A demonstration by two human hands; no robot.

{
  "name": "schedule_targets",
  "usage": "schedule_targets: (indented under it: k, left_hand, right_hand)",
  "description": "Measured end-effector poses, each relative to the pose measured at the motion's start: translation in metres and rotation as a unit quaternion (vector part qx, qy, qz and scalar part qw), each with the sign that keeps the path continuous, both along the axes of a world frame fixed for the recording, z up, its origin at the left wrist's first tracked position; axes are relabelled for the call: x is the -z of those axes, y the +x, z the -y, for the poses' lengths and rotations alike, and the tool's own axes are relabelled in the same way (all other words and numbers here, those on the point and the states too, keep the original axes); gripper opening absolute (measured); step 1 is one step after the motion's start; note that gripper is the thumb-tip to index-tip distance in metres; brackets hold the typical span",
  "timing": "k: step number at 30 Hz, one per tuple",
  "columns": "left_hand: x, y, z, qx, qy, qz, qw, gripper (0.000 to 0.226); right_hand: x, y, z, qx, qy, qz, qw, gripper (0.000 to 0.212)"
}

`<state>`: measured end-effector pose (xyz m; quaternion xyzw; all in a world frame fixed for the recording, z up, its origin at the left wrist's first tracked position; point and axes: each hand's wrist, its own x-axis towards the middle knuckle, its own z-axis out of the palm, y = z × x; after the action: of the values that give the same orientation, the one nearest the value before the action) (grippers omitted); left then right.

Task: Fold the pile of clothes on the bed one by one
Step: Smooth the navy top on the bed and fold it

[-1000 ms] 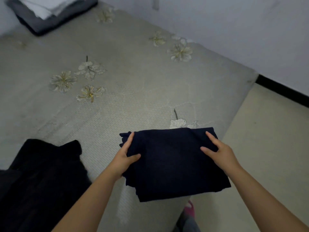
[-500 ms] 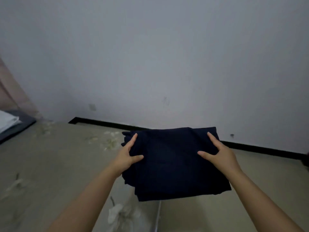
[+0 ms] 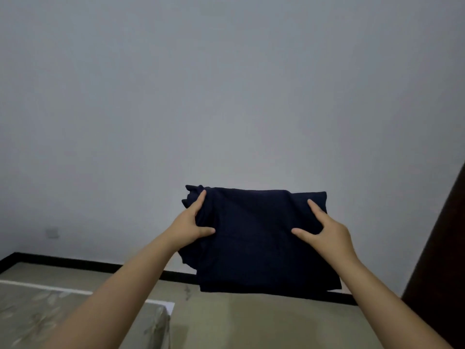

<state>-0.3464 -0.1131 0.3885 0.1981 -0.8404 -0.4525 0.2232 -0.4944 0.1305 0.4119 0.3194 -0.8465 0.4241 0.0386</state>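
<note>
Folded garment [image 3: 256,238] held level, long axis left-right, both hands.

One folded garment [image 3: 261,238], two hands, one bed [image 3: 83,313].

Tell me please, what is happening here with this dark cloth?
A person is carrying a folded dark navy garment in the air with both hands. The left hand grips its left edge and the right hand grips its right edge, thumbs on top. The garment is lifted clear of the bed, whose corner shows at the lower left, and it is held in front of a plain wall. It has not been set down yet.
</note>
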Motion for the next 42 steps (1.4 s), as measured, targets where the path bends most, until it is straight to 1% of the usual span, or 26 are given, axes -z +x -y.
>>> schedule_targets:
  k: [3,6,12,18,24,29,33,36,40,42]
  left_hand:
    - [-0.01,-0.048,0.003,-0.004,-0.011,0.012,1.0,0.094]
    - [-0.022,-0.093,0.018,-0.014,-0.021,0.013,1.0,0.094]
    - [-0.036,-0.162,0.085,-0.053,-0.04,0.004,0.998,0.094]
    - [-0.043,-0.22,0.184,-0.084,-0.028,-0.009,0.996,0.094]
    - [-0.048,-0.261,0.277,-0.122,-0.021,0.014,0.992,0.096]
    - [-0.039,-0.275,0.351,-0.178,-0.016,0.018,0.984,0.094]
    - [-0.028,-0.273,0.414,-0.247,-0.01,0.019,0.969,0.094]
    - [-0.023,-0.26,0.461,-0.315,-0.001,0.026,0.949,0.093]
    - [-0.024,-0.225,0.512,-0.421,0.015,0.031,0.906,0.092]
    - [-0.023,-0.201,0.535,-0.492,0.01,0.047,0.869,0.092]
  right_hand:
    - [-0.011,-0.047,0.007,0.001,-0.002,-0.003,1.0,0.076]
    - [-0.021,-0.09,0.031,-0.007,0.004,-0.01,1.0,0.076]
    - [-0.03,-0.172,0.104,-0.032,-0.017,-0.012,0.999,0.073]
    - [-0.042,-0.247,0.213,-0.05,-0.031,-0.028,0.998,0.072]
    - [-0.052,-0.301,0.321,-0.107,-0.009,-0.043,0.993,0.075]
    - [-0.054,-0.335,0.424,-0.171,-0.013,-0.052,0.984,0.076]
    - [-0.046,-0.348,0.522,-0.25,-0.025,-0.066,0.966,0.076]
    - [-0.041,-0.356,0.6,-0.319,-0.04,-0.059,0.945,0.076]
    - [-0.037,-0.344,0.71,-0.417,-0.044,-0.036,0.907,0.076]
    - [-0.031,-0.32,0.77,-0.473,-0.035,-0.023,0.88,0.075]
